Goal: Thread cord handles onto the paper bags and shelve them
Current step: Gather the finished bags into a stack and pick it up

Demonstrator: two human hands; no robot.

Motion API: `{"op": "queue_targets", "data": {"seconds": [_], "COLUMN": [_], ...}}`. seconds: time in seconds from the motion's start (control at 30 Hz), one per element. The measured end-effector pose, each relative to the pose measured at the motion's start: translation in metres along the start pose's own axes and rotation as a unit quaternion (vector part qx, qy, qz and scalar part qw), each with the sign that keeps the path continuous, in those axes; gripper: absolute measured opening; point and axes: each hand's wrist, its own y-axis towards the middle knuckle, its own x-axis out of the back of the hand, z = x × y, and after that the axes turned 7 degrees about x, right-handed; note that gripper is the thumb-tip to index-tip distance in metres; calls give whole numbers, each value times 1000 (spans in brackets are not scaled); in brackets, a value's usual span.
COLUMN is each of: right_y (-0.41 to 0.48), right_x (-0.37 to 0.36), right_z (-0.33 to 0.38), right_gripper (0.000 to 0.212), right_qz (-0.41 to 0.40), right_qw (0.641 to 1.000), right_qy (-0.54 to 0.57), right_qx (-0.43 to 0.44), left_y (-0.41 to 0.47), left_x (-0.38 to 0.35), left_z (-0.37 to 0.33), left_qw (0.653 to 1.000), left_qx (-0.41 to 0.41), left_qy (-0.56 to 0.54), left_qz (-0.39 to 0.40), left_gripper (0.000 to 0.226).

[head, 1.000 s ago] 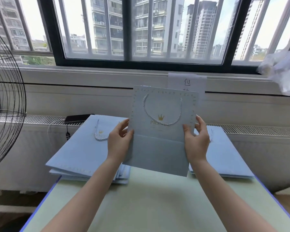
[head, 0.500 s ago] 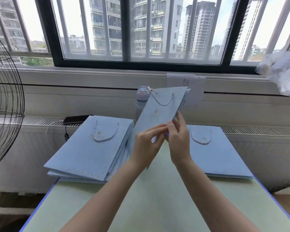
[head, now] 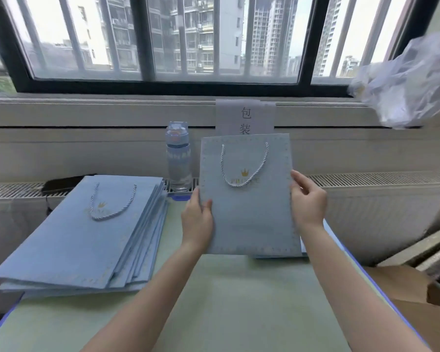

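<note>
Paper bag (head: 249, 212) upright at twelve o'clock above the table (head: 226, 301); your left hand (head: 197, 219) pinches its left edge, your right hand (head: 308, 201) its right. Its cord handle (head: 244, 165) is threaded; a stack of corded bags (head: 87, 237) lies at ten o'clock; shelving looks undone

Pale-blue bag (head: 249, 214) w/ gold crown logo (head: 244, 172), white twisted cord (head: 241, 168)

Flat light-blue paper bag (head: 249, 219), gold crown print, twisted white cord handle (head: 239, 186) threaded, upright, front face toward the camera. Stack of matching bags (head: 69, 237) lies flat on table (head: 226, 301) left, top one corded.
</note>
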Motion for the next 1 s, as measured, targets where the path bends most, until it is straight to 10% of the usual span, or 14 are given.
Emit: {"op": "queue_targets", "data": {"seconds": [0.17, 0.3, 0.57, 0.73, 1.0], "right_y": [18, 24, 49, 54, 9], "right_x": [44, 70, 65, 61, 3], "right_z": [-31, -76, -84, -88, -59], "right_gripper": [47, 52, 41, 38, 29], "right_qz": [96, 258, 325, 193, 153], "right_qw": [973, 881, 818, 827, 902], "right_qy": [-210, -395, -473, -525, -359], "right_qx": [2, -35, -39, -62, 184], "left_y": [11, 1, -16, -50, -19], "left_x": [-56, -92, -100, -105, -50], "left_z": [-17, -12, -11, -7, -11], "left_qw": [995, 963, 932, 920, 963], "left_qx": [14, 51, 57, 22, -37], "left_qy": [57, 186, 236, 279, 219], "left_qz": [80, 190, 270, 276, 153], "left_gripper": [30, 33, 64, 73, 64]}}
